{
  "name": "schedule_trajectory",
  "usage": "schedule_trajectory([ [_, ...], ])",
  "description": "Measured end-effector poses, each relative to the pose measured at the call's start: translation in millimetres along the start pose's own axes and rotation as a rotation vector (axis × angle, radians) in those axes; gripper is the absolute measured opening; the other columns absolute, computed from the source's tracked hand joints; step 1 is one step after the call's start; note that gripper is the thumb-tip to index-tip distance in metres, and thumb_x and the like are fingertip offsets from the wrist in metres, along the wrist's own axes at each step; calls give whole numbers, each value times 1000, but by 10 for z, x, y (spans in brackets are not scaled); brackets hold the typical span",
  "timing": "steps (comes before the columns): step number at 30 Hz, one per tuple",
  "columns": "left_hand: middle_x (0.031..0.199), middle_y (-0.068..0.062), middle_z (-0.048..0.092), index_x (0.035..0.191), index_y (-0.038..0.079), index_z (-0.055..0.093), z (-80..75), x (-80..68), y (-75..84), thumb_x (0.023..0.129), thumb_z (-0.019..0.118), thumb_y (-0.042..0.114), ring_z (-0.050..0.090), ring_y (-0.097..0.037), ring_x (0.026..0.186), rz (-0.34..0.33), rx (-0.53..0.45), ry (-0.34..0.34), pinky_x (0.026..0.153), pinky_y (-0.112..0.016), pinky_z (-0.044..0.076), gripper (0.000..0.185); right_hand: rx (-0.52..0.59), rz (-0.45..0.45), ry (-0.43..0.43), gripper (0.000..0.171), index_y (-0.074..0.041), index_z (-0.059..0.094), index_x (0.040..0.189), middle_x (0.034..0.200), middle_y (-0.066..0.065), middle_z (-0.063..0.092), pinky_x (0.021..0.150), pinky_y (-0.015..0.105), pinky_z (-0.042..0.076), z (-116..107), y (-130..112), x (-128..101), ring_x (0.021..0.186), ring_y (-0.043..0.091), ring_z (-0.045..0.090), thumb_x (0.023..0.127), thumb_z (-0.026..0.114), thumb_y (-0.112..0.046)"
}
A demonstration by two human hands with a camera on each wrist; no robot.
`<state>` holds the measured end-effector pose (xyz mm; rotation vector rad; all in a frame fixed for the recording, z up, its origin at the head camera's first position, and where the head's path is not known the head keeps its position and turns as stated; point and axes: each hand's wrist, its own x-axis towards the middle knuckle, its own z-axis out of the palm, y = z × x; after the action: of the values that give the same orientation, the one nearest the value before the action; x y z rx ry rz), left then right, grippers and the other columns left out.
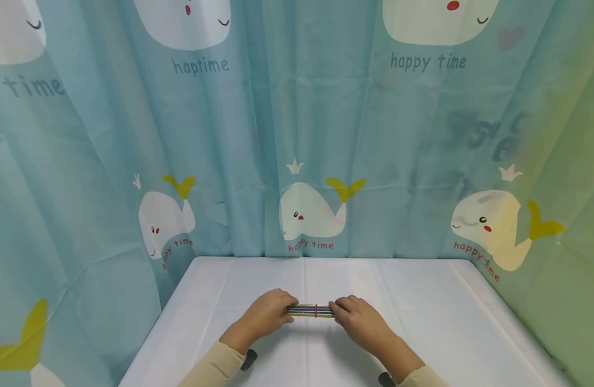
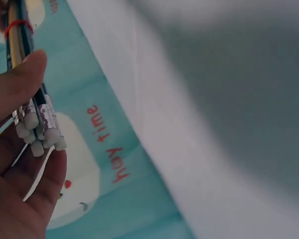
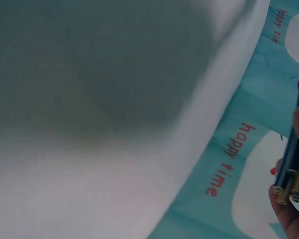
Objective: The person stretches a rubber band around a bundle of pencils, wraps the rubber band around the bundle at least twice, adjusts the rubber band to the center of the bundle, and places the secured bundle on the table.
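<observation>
A bundle of several pencils (image 1: 306,310), dark and yellow, spans level between the two hands above the white table. A red rubber band (image 1: 316,310) circles it near the middle. My left hand (image 1: 272,312) grips the left end; in the left wrist view white erasers (image 2: 51,135) in silvery ferrules poke out between thumb and fingers. With the thumb on one side and fingers on the other, my right hand (image 1: 362,322) holds the right end. Flat, unsharpened-looking pencil ends (image 3: 283,201) show there in the right wrist view.
A white cloth-covered table (image 1: 422,301) lies under the hands, their shadows on it. Behind and at both sides hangs a blue-green curtain (image 1: 248,134) printed with whales, meeting the table's back edge. Dark straps (image 1: 249,360) show by the wrists.
</observation>
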<state>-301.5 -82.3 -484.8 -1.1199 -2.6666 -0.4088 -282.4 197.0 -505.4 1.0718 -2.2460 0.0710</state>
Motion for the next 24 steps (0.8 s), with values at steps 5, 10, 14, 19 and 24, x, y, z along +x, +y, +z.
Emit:
schedule_trajectory([
  [5, 97, 8, 67, 106, 10, 72, 103, -5, -35, 71, 84, 21, 59, -7, 91, -157, -191, -98, 85, -30, 48, 38, 69, 41, -74, 42, -7, 73, 108, 97, -2, 66, 73, 24, 51, 73, -43, -61, 83, 11, 62, 70, 86, -18],
  [10, 91, 12, 67, 99, 12, 74, 251, -23, -99, 67, 86, 24, 59, -4, 86, -149, -206, -133, 84, -29, 48, 36, 105, 96, -205, 37, -9, 73, 108, 98, -2, 67, 77, 24, 52, 124, -79, -119, 88, 11, 64, 74, 83, -17],
  [14, 93, 13, 67, 101, 13, 75, 370, -50, -134, 67, 86, 25, 58, -3, 87, -158, -200, -147, 83, -27, 48, 38, 138, 145, -294, 33, -11, 73, 107, 97, -3, 68, 78, 26, 52, 179, -95, -134, 88, 12, 66, 75, 81, -14],
  [19, 94, 13, 66, 102, 16, 75, 446, -70, -145, 67, 87, 22, 57, -5, 89, -247, -255, -193, 83, -30, 49, 38, 191, 196, -363, 32, -12, 74, 103, 94, -4, 69, 76, 26, 52, 240, -104, -124, 85, 11, 66, 73, 81, -16],
  [24, 92, 15, 65, 101, 19, 76, 469, -72, -145, 66, 86, 19, 58, -6, 89, -333, -316, -229, 85, -34, 49, 36, 220, 234, -404, 31, -13, 75, 101, 92, -5, 69, 76, 26, 52, 266, -89, -122, 85, 11, 66, 72, 82, -16],
])
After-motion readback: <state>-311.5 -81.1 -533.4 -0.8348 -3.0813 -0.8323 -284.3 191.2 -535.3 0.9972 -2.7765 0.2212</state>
